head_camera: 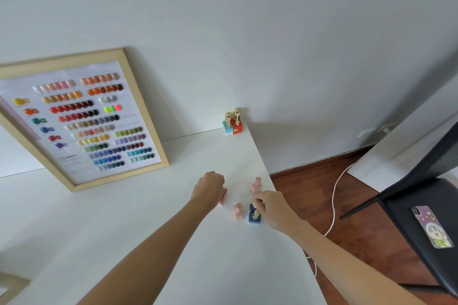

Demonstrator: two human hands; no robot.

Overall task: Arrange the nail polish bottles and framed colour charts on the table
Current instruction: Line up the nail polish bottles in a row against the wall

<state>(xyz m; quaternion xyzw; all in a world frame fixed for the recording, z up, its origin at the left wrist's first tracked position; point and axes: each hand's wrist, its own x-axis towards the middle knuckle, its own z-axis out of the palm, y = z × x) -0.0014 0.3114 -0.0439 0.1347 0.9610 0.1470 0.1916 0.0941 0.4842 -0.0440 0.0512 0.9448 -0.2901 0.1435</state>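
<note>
Both bare arms are out over the white table [153, 218]. The left hand [209, 188] is curled down over a pink square nail polish bottle [223, 197], fingers wrapped on its cap, only the bottle's lower corner peeking out under the knuckles. The right hand [271, 207] pinches its fingertips together on top of a navy blue square bottle with a gold cap [254, 215], which stands on the table just under the thumb. Between the two hands stands a pale pink bottle with a pink cap [238, 211], upright, touched by neither. Just beyond the right hand's fingers, near the table edge, another pale pink bottle [256, 185] stands. Far ahead of both hands, at the table's back corner against the wall, sits a tight cluster of gold-capped bottles in red and light blue [232, 124]. Ahead and to the left of the left hand, a light wooden framed colour chart [81, 119] leans on the wall.
</note>
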